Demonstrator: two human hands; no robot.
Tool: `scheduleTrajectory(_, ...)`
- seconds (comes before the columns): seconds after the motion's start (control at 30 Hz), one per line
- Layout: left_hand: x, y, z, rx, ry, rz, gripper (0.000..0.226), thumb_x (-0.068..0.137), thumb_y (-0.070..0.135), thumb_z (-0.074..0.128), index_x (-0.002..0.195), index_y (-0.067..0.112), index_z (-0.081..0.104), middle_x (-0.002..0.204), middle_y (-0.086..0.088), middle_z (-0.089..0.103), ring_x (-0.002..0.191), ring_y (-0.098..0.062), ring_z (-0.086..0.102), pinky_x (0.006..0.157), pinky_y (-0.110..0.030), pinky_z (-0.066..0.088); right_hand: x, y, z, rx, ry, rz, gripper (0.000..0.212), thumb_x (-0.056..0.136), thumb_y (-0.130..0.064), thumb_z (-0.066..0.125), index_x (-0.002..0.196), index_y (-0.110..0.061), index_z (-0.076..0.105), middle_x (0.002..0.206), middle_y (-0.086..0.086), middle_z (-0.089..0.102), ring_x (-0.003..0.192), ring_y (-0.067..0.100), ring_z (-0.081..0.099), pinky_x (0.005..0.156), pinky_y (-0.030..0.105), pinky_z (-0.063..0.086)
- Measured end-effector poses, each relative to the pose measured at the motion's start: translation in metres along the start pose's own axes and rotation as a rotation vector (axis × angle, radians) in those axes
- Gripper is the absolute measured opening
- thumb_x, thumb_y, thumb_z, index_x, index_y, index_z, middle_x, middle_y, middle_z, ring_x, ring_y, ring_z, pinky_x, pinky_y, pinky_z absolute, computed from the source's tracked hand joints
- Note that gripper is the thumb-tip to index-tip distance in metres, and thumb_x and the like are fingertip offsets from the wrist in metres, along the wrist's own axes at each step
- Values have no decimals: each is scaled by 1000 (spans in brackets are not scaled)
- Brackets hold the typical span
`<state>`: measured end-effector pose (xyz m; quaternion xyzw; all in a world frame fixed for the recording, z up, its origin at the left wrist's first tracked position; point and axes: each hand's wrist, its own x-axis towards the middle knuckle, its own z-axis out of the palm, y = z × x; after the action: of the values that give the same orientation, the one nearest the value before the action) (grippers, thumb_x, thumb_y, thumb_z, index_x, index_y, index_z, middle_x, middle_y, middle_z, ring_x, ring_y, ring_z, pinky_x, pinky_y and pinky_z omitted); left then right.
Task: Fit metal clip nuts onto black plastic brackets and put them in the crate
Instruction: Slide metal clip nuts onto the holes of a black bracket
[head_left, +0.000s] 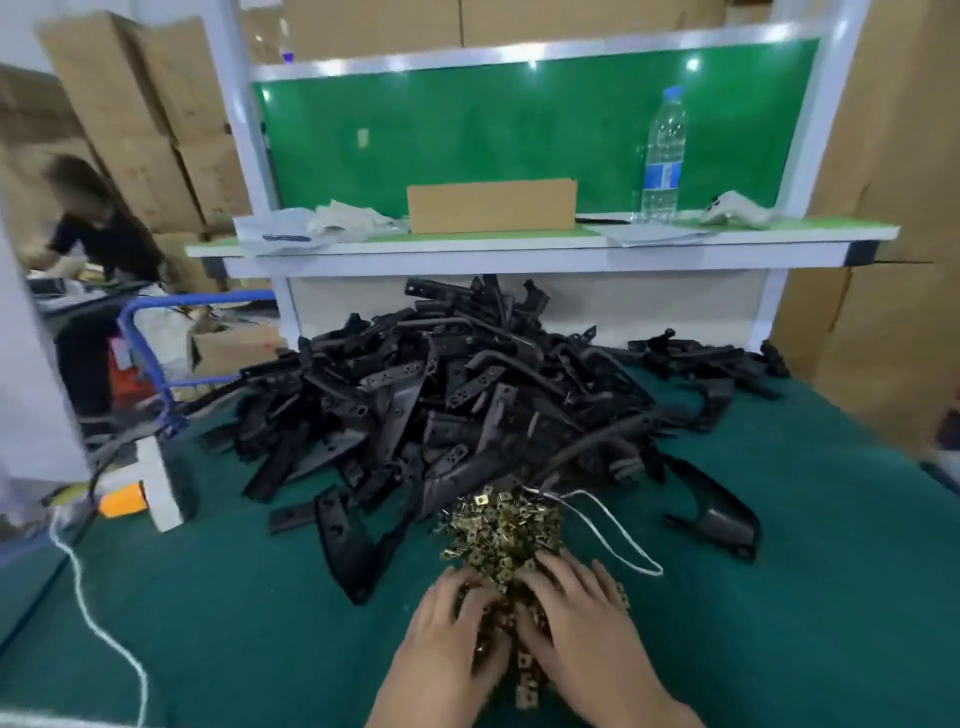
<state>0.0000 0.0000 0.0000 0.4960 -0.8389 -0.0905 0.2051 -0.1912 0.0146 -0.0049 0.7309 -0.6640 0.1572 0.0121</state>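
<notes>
Mat (260, 597) holds clip nuts (501, 525) under left hand (447, 629) and right hand (576, 618).

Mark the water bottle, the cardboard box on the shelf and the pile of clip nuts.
water bottle (664, 150), head view, clear body above the blue label.
cardboard box (491, 206), head view, middle of its front face.
pile of clip nuts (501, 525), head view, upper part of the heap.

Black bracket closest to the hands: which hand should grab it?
Left hand, probably. That black bracket lies just left of it, while the right hand sits across the clip nuts.
</notes>
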Motion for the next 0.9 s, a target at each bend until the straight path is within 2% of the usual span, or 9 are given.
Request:
scheduleTrajectory(0.03,1,8,-3,-13,-19,-11,47,98,57,39,142,43,31,153,19,16,148,-3,9,117,-16,9,1,-8,-3,14,-69,24,55,99,-57,26,144,-36,49,153,-12,43,146,16,35,123,43,18)
scheduleTrajectory(0.07,3,8,-3,-23,-15,-21,46,99,55,40,142,40,34,153,17,19,147,-4,14,117,-18,13,2,-9,-6,0,-41,23,54,101,-57,25,145,-35,46,153,-12,41,146,14,33,123,41,15)
scheduleTrajectory(0.27,-12,1,-17,-114,121,-68,39,98,60,38,132,42,43,130,26,37,127,2,36,102,-19,39,12,-23,-20,-19,-11,95,46,106,-52,27,142,-33,47,143,-11,47,135,14,43,118,36,27)
scheduleTrajectory(0.4,9,-16,-30,-99,202,-104,36,101,50,41,133,33,47,124,20,44,115,-3,42,98,-20,39,23,-24,-25,98,113,171,35,106,-46,33,136,-35,48,136,-16,50,129,9,45,111,30,31)
scheduleTrajectory(0.5,60,-24,-35,90,254,-105,40,104,40,40,142,27,39,138,9,45,126,-13,43,104,-28,36,36,-19,-26,177,181,242,32,105,-36,41,136,-33,48,133,-13,53,123,11,48,105,29,36)
scheduleTrajectory(0.6,114,-34,-29,396,91,-92,64,101,27,52,155,16,18,153,-4,33,138,-27,34,112,-39,31,47,-16,-22,246,250,281,31,104,-31,46,134,-32,50,128,-13,57,118,12,50,100,28,39)
scheduleTrajectory(0.67,135,-47,-27,580,-23,-54,77,96,20,58,156,10,10,152,-11,33,138,-31,32,112,-42,30,49,-14,-20,275,259,277,31,104,-31,46,134,-33,51,127,-16,56,117,10,49,101,27,39)
scheduleTrajectory(0.8,147,-62,-45,742,-13,43,60,103,22,46,155,9,18,144,-8,47,132,-29,40,106,-38,37,47,-11,-31,335,227,253,31,104,-28,48,134,-35,51,126,-22,55,118,4,49,102,23,41)
scheduleTrajectory(0.9,150,-55,-93,587,193,59,45,104,28,43,147,17,35,123,-5,62,114,-26,57,89,-37,49,43,-11,-45,453,269,239,30,104,-26,49,131,-37,52,120,-27,53,115,-3,48,98,18,41)
